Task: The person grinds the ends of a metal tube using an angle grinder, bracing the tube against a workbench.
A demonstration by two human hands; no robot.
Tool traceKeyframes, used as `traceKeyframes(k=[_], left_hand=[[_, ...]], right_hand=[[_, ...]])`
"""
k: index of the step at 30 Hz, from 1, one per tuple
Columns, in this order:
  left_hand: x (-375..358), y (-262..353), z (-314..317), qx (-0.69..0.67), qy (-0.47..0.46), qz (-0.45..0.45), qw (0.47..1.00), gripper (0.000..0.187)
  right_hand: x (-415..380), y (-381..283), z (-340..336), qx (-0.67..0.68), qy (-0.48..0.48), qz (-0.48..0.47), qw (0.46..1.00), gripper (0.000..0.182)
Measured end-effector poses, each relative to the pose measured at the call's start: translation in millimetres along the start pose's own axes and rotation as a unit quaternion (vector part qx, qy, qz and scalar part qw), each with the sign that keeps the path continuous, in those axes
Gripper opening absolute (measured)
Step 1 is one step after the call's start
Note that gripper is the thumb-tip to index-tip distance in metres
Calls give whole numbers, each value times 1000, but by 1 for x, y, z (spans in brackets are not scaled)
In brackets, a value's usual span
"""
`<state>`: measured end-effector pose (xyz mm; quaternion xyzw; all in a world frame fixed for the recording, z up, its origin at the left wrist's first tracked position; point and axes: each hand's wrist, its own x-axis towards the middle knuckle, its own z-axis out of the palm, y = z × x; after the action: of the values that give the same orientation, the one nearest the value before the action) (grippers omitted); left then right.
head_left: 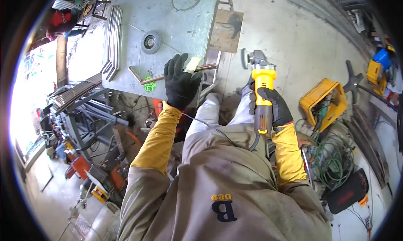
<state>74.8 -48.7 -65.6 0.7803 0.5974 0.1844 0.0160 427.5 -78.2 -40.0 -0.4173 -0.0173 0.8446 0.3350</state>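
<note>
My left hand point(181, 82), in a black glove, lies over a bent metal tube point(157, 78) at the edge of the metal table point(138, 31). Its fingers point away from me, and a pale yellow piece point(192, 65) shows beside them. My right hand point(273, 106), also gloved, is wrapped round a yellow and grey angle grinder point(263, 86). The grinder's head points away from me, right of the table, and its cord runs back toward my body. A grinding disc point(150, 42) lies flat on the table, beyond my left hand.
Several bent tubes point(112, 43) lie along the table's left side. A rusty plate point(226, 30) adjoins its right edge. A yellow crate point(323, 104) stands on the floor at right, near coiled green cables point(333, 163). Metal profiles point(92, 119) and tools lie at left.
</note>
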Motion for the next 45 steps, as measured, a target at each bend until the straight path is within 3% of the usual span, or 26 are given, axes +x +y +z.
traceKeyframes(k=[7, 10, 15, 32, 35, 38, 45], left_hand=[[4, 1, -3, 21, -41, 20, 999, 53], [8, 5, -9, 31, -72, 27, 997, 54], [8, 1, -9, 35, -82, 43, 995, 57], [3, -3, -5, 31, -72, 29, 996, 57], [3, -3, -5, 37, -70, 31, 996, 56], [2, -5, -4, 34, -70, 23, 997, 56], [3, -3, -4, 30, -68, 24, 997, 56]], right_hand=[[14, 47, -5, 32, -57, 84, 994, 52], [14, 61, -8, 121, -73, 104, 984, 57], [3, 45, 6, 90, -83, 83, 989, 39], [12, 25, 17, 67, -72, 104, 990, 48], [15, 22, 15, -15, -61, 122, 990, 46], [22, 34, 4, 5, -92, 128, 988, 46], [19, 31, 14, -36, -73, 73, 994, 42]])
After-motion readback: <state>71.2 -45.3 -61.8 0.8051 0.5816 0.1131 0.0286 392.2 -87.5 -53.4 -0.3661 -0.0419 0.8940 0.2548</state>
